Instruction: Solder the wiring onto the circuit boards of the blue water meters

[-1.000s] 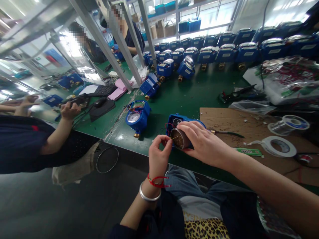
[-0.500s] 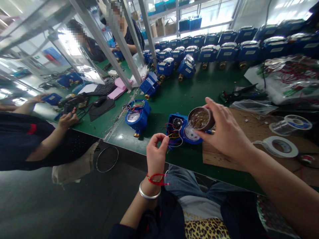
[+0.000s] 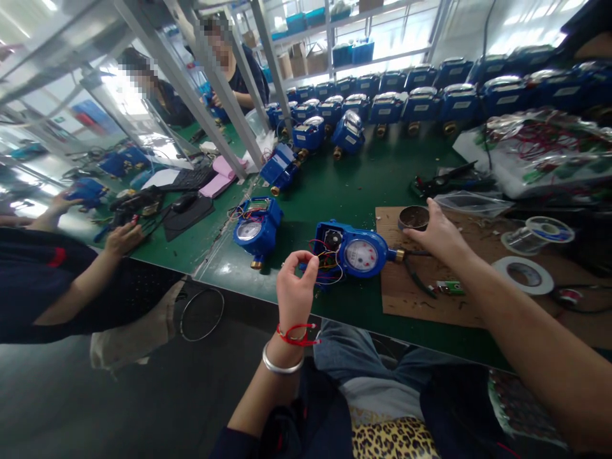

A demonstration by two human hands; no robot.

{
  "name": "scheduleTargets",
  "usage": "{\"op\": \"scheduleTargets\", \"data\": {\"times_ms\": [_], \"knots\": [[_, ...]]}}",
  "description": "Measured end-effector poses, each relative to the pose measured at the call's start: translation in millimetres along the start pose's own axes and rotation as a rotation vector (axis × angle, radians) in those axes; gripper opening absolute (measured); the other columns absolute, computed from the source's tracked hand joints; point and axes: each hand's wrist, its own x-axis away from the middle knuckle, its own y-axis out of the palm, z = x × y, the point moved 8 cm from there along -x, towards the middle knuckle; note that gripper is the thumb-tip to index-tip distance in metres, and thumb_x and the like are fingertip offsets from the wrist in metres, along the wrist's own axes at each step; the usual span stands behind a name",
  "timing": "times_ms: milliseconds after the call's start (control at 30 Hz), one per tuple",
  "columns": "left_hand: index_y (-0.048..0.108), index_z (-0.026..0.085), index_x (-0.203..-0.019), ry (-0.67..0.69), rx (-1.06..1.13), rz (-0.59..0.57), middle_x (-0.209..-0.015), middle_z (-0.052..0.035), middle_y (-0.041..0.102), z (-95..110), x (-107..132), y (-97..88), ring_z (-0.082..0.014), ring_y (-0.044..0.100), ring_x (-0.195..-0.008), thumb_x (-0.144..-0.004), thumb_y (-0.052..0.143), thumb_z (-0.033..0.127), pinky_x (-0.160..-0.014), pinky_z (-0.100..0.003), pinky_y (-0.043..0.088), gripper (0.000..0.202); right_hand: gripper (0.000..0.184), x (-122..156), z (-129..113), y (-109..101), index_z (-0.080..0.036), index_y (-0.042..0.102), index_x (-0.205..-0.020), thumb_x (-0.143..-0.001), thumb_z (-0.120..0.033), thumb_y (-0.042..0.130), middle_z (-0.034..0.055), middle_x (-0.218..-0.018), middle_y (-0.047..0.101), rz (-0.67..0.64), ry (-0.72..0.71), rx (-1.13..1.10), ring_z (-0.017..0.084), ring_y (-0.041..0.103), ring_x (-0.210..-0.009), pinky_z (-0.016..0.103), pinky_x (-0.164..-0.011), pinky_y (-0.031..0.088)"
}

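Observation:
My left hand [image 3: 295, 280] pinches thumb and forefinger together on a thin wire at the edge of an opened blue water meter [image 3: 367, 252]. Red, yellow and white wires [image 3: 340, 271] spill from the meter's open box, beside its round dial. To the right, my right hand [image 3: 442, 233] grips a small round tin [image 3: 414, 218] by its side. The tin has brownish contents and is at the far left part of a brown board [image 3: 399, 296]. A second blue meter [image 3: 258, 231], with wires showing on top, stands left of my left hand.
On the board are a solder spool [image 3: 538, 236], a roll of white tape [image 3: 522, 275] and a dark cable with a green-labelled piece [image 3: 449, 287]. Rows of blue meters [image 3: 423, 104] line the back. Bagged wired parts [image 3: 540, 153] lie at right. A co-worker's hand [image 3: 125, 238] is at left.
My right hand has moved the tin right and down, from above the meter's dial onto the board, uncovering the dial. My left hand keeps its pinch near the wires. The view has shifted slightly.

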Motion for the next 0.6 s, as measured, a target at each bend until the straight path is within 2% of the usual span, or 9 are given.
{"op": "scheduleTargets", "data": {"times_ms": [100,167,267,333,467,533,600], "knots": [[0.064,0.018,-0.088,0.0,0.03,-0.02,-0.089,-0.0034,0.066,0,-1,1.1,-0.0175,0.059,-0.085,-0.088,0.059,0.037,-0.08,-0.028,0.044,0.019,0.098,4,-5,-8,-0.003,0.026,-0.149,-0.069,-0.038,0.071,0.0236,-0.148,0.037,0.01,-0.035,0.012,0.037,0.037,-0.137,0.049,-0.113,0.033],[0.066,0.018,-0.09,-0.007,0.046,-0.029,-0.093,-0.0045,0.067,0,-2,1.9,-0.0185,0.06,-0.088,-0.087,0.059,0.039,-0.082,-0.029,0.045,0.022,0.087,14,-13,-28,-0.006,0.034,-0.146,-0.073,-0.039,0.068,0.0211,-0.148,0.039,0.08,-0.089,-0.01,0.034,0.037,-0.138,0.049,-0.114,0.031],[0.067,0.018,-0.091,-0.054,0.009,-0.006,-0.091,-0.004,0.068,-5,-4,0.4,-0.0188,0.061,-0.083,-0.083,0.063,0.044,-0.077,-0.029,0.045,0.028,0.06,34,-5,-69,-0.013,0.05,-0.133,-0.08,-0.039,0.061,0.0166,-0.135,0.055,0.215,-0.057,-0.185,0.029,0.056,-0.121,0.047,-0.104,0.044],[0.068,0.018,-0.092,-0.083,-0.011,-0.006,-0.093,-0.0036,0.069,-11,-7,1.0,-0.0196,0.061,-0.085,-0.081,0.065,0.047,-0.078,-0.029,0.046,0.031,0.044,47,21,-99,-0.017,0.056,-0.12,-0.083,-0.04,0.057,0.0125,-0.12,0.065,0.314,0.037,-0.376,0.024,0.066,-0.102,0.044,-0.093,0.053],[0.069,0.019,-0.091,-0.105,0.009,-0.001,-0.093,-0.0029,0.069,-17,-11,2.0,-0.0202,0.062,-0.086,-0.078,0.067,0.048,-0.079,-0.03,0.046,0.032,0.03,72,114,-157,-0.019,0.054,-0.1,-0.081,-0.042,0.056,0.0094,-0.099,0.067,0.574,0.311,-0.673,0.02,0.07,-0.083,0.041,-0.078,0.059],[0.068,0.019,-0.091,-0.104,0.02,0.001,-0.094,-0.0028,0.069,-16,-10,2.0,-0.02,0.062,-0.087,-0.078,0.067,0.047,-0.079,-0.03,0.046,0.032,0.024,75,150,-176,-0.02,0.051,-0.087,-0.08,-0.044,0.053,0.0088,-0.084,0.065,0.583,0.346,-0.614,0.02,0.069,-0.076,0.041,-0.073,0.059],[0.068,0.019,-0.091,-0.099,0.023,-0.005,-0.094,-0.0028,0.069,-14,-10,2.8,-0.0196,0.062,-0.088,-0.079,0.067,0.047,-0.079,-0.029,0.046,0.031,0.023,72,172,-187,-0.023,0.046,-0.078,-0.079,-0.045,0.053,0.0071,-0.071,0.06,0.566,0.328,-0.539,0.021,0.066,-0.067,0.043,-0.068,0.058]]}}
